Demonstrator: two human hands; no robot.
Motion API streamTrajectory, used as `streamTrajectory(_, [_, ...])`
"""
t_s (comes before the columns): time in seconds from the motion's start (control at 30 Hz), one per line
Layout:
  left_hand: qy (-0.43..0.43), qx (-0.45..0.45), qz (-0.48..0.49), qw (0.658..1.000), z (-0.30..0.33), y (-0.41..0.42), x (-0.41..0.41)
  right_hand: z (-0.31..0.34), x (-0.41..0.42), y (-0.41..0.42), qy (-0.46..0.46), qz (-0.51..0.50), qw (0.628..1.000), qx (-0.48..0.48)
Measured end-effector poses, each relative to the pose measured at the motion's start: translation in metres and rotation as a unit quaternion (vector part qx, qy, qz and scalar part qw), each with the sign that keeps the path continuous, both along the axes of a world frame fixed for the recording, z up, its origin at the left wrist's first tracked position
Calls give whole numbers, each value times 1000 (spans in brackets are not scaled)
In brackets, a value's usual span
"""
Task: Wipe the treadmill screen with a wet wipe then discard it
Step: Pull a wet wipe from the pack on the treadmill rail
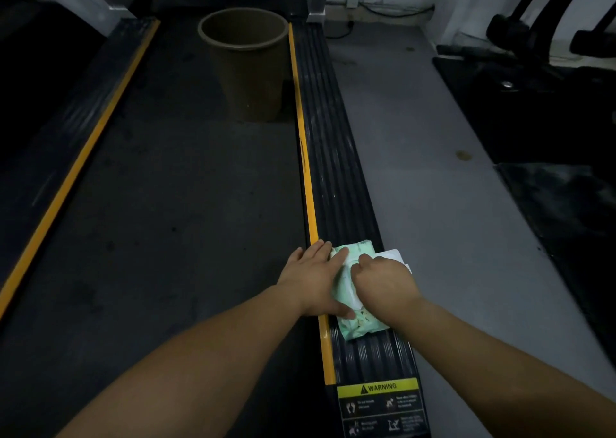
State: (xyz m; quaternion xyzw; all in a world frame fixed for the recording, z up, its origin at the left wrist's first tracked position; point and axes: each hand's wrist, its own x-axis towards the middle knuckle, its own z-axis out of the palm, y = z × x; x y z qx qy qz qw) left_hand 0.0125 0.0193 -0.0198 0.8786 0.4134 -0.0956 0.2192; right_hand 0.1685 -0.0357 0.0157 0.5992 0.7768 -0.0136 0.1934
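A soft pale-green wet-wipe pack (358, 324) is shown lying on the ribbed black right side rail (336, 184) of the treadmill, near the viewer. The pack is pressed down by the flat, spread left hand (315, 279), while its white flap (391, 256) area is pinched by the curled right hand (383, 279). A round brown plastic waste bin (245, 61) is seen standing far off on the dark belt (173, 187).

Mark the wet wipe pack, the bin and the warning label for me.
wet wipe pack (358, 329): head view, on its green near end by the right side rail.
bin (248, 81): head view, on its brown outer wall, standing on the belt.
warning label (378, 387): head view, on the yellow header strip.
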Motion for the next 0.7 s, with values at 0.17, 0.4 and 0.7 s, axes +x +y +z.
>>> streamTrajectory(0.17, [5, 8, -3, 1000, 0, -1, 0, -4, 15, -1, 201, -163, 964, 66])
streamTrajectory(0.4, [12, 3, -3, 1000, 1, -1, 1, 2, 23, -11, 376, -300, 874, 66])
streamTrajectory(0.7, [3, 1, 7, 1000, 0, -2, 1, 6, 10, -2, 370, -401, 838, 27])
